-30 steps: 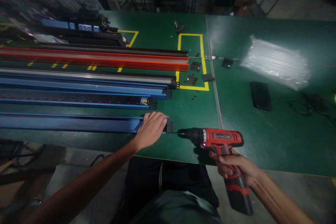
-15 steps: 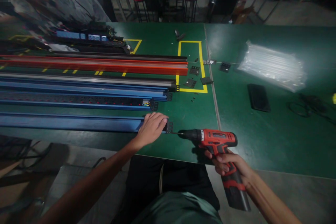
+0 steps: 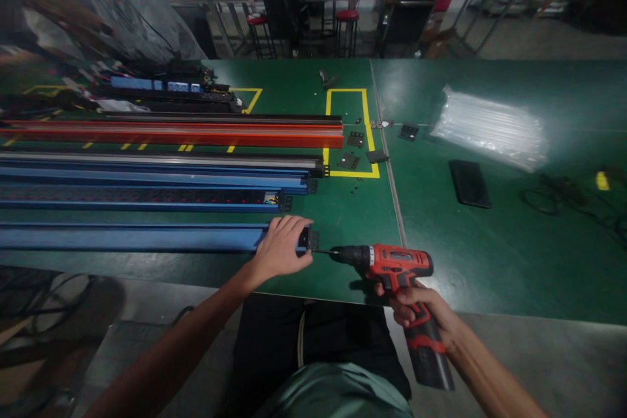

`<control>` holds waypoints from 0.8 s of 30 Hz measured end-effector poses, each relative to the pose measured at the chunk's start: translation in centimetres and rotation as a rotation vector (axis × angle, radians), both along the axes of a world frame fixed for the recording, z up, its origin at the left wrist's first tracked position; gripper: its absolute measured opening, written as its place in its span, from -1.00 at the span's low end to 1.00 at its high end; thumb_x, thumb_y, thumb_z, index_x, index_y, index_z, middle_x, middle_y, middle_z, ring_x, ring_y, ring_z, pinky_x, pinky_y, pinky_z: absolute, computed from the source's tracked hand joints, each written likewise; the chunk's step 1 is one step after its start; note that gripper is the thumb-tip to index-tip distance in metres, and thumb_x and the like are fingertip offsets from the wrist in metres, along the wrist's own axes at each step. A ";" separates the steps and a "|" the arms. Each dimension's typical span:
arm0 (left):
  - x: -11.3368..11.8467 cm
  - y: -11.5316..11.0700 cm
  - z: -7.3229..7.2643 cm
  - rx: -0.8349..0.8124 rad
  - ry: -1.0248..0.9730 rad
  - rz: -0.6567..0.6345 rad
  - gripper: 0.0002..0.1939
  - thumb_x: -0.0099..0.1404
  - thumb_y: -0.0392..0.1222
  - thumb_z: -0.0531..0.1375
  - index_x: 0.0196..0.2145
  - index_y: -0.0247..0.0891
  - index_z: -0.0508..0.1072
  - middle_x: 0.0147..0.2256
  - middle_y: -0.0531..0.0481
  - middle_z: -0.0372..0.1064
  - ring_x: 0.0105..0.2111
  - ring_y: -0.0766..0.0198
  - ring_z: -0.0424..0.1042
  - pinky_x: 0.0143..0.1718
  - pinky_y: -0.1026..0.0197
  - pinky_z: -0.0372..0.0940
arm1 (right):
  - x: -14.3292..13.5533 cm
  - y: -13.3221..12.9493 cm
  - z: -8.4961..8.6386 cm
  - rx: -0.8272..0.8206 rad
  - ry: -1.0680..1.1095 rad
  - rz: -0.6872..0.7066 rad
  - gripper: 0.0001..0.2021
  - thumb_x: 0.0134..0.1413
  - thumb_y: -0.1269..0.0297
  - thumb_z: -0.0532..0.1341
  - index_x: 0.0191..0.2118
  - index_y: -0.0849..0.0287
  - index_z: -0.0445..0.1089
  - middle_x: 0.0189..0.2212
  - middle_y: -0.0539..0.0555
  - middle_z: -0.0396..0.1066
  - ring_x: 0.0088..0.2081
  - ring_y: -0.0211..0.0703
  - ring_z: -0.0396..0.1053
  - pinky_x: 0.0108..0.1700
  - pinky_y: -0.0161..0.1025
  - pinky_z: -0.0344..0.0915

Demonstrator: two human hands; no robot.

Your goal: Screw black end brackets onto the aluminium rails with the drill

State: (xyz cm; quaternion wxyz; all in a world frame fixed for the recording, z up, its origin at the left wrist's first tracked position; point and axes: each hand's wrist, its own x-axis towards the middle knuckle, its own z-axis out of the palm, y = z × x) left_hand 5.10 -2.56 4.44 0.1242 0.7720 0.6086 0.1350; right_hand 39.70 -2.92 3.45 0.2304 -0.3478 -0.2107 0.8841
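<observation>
My left hand (image 3: 283, 247) is wrapped over the near blue metal rail (image 3: 147, 237) close to its right end, with the thumb low at the front. A black slotted end plate (image 3: 314, 240) sticks out from that end. In my right hand (image 3: 424, 313) is a red and black cordless drill (image 3: 399, 260), its handle gripped and its nose pointing left. The drill's long thin bit (image 3: 322, 251) reaches the lower edge of the end plate; whether it sits in a screw is too small to tell.
Behind lie more blue rails (image 3: 147, 177) and an orange rail (image 3: 196, 136). Black end plates (image 3: 349, 160) and tiny screws (image 3: 356, 189) are scattered right of them. Farther right are a black phone-like slab (image 3: 469, 183), a clear plastic-wrapped bundle (image 3: 492, 127) and a dark cable (image 3: 543, 199).
My left thumb has moved down from the rail's top to its front side, near the bit. The drill still points at the end plate. The camera view has tilted up slightly.
</observation>
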 end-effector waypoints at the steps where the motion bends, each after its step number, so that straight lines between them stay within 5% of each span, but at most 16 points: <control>1: 0.1 0.0 -0.1 0.009 0.009 0.004 -0.41 0.15 -0.13 0.24 0.15 -0.23 0.34 0.09 -0.19 0.41 0.11 -0.08 0.34 0.13 -0.11 0.17 | 0.0 0.0 0.0 0.001 -0.003 -0.001 -0.65 -0.14 0.42 0.38 -0.13 0.15 0.57 -0.21 0.06 0.55 -0.64 -0.50 0.13 -0.56 -0.42 0.32; 9: 0.2 -0.1 -0.2 0.040 0.038 -0.011 -0.39 0.12 -0.14 0.24 0.15 -0.25 0.34 0.08 -0.22 0.42 0.09 -0.10 0.34 0.13 -0.12 0.18 | 0.2 0.4 0.2 -0.025 -0.057 -0.018 -0.66 -0.23 0.41 0.40 -0.19 0.17 0.58 -0.25 0.08 0.58 -0.65 -0.46 0.14 -0.58 -0.39 0.32; 16: 0.0 -0.1 -0.4 0.030 0.031 -0.030 -0.37 0.15 -0.13 0.23 0.19 -0.25 0.34 0.10 -0.22 0.40 0.13 -0.11 0.33 0.17 -0.13 0.18 | 3.0 1.6 0.6 0.007 -0.103 -0.097 -0.67 -0.19 0.37 0.43 -0.18 0.17 0.58 -0.49 -0.01 0.46 -0.64 -0.41 0.09 -0.57 -0.39 0.28; 24: -0.7 -0.8 -0.4 0.040 0.017 -0.085 -0.21 0.20 -0.09 0.22 0.35 -0.29 0.19 0.19 -0.28 0.34 0.18 -0.12 0.29 0.23 -0.16 0.14 | 4.3 5.0 1.4 -0.025 -0.146 -0.262 -0.70 -0.13 0.43 0.39 -0.17 0.20 0.58 -0.60 -0.05 0.35 -0.57 -0.30 0.27 -0.48 -0.39 0.38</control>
